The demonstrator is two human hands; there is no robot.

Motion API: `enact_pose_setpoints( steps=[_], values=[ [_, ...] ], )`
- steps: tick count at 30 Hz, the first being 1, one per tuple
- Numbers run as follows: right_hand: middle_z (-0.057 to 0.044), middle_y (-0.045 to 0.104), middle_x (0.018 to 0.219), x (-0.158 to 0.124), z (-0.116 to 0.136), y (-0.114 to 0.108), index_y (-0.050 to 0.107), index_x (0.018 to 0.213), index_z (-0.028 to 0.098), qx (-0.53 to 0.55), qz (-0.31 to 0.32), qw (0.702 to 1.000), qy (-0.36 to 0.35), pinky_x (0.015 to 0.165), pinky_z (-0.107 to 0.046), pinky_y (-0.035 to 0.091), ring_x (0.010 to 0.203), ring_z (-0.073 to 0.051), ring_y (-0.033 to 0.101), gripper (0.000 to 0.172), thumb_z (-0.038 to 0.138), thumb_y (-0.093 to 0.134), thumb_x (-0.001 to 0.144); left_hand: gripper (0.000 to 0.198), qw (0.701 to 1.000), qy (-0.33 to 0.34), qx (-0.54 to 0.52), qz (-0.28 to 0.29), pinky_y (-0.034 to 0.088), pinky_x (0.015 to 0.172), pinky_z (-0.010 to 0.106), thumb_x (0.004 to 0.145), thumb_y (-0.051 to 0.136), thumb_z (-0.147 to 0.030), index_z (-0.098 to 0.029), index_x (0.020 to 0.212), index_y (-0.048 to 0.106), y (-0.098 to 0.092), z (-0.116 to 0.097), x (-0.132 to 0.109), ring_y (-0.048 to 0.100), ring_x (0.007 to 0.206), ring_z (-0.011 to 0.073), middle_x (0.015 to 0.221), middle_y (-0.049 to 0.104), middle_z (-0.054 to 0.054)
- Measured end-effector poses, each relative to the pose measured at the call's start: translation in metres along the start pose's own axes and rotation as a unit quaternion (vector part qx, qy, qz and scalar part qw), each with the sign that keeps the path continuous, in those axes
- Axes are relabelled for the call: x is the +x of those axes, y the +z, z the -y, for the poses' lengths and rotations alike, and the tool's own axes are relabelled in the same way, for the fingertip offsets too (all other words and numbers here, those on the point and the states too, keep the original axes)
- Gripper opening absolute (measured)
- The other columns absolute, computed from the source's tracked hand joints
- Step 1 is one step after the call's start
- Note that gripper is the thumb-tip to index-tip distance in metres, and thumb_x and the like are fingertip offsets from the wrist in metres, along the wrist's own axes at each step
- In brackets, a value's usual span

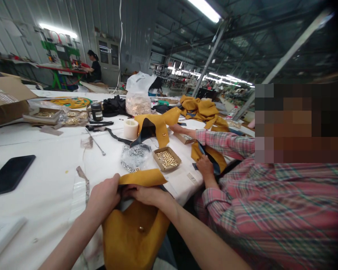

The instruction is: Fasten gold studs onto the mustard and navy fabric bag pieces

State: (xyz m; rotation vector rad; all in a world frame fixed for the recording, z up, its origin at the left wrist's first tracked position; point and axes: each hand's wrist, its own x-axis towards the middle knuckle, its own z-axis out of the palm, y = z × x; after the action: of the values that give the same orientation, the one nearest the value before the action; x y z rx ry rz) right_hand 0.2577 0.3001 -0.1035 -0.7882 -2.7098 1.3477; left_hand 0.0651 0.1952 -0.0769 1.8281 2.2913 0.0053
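Observation:
A mustard-yellow bag piece with a dark lining hangs over the near edge of the white table. My left hand is closed on its upper left edge. My right hand is closed on the top opening just to the right, fingers tucked into the dark lining. A small metal stud shows on the front of the piece. A small cardboard box of gold rivets sits just beyond my hands, next to a clear bag of silver rings.
A co-worker in a plaid shirt sits close at my right, hands on another yellow piece. A dark phone, tape roll, metal rod, cardboard box and more yellow pieces lie on the table.

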Motion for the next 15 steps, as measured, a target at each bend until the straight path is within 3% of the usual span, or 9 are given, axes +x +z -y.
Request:
enact_pose_setpoints(
  steps=[3,6,11,15],
  values=[
    [0.001,0.086,0.148,-0.002,-0.005,0.001,0.091,0.133,0.031,0.049,-0.027,0.998,0.041,0.138,-0.034,0.049,0.143,-0.028,0.077,0.032,0.020,0.068,0.114,0.025,1.000,-0.005,0.000,0.009,0.053,0.080,0.045,0.108,0.054,-0.014,-0.019,0.132,0.056,-0.001,0.000,-0.001,0.085,0.115,0.0423,0.120,0.084,0.016],
    [-0.001,0.088,0.142,0.000,-0.003,-0.003,0.092,0.130,0.030,0.067,-0.034,0.996,0.055,0.127,-0.036,0.057,0.135,-0.029,0.081,0.025,0.031,0.074,0.113,0.025,1.000,-0.012,0.006,0.018,0.054,0.081,0.046,0.105,0.050,-0.008,-0.017,0.125,0.060,-0.003,0.004,-0.005,0.084,0.114,0.0438,0.118,0.084,0.019],
    [-0.003,0.092,0.128,0.004,0.007,-0.014,0.094,0.120,0.025,0.039,-0.015,0.999,0.013,0.109,-0.033,0.062,0.121,-0.027,0.083,0.023,0.019,0.075,0.107,0.018,1.000,0.001,-0.008,0.030,0.055,0.085,0.045,0.102,0.055,-0.011,-0.023,0.106,0.068,-0.012,0.014,-0.004,0.084,0.113,0.0411,0.114,0.085,0.016],
    [-0.005,0.092,0.123,0.005,0.011,-0.009,0.093,0.116,0.021,-0.019,-0.050,0.998,-0.046,0.105,-0.030,0.062,0.117,-0.024,0.084,0.022,0.014,0.075,0.107,0.023,1.000,-0.012,-0.019,0.013,0.052,0.080,0.043,0.099,0.053,-0.009,-0.023,0.103,0.070,-0.006,0.016,0.003,0.085,0.111,0.0402,0.111,0.085,0.017]
  ],
)
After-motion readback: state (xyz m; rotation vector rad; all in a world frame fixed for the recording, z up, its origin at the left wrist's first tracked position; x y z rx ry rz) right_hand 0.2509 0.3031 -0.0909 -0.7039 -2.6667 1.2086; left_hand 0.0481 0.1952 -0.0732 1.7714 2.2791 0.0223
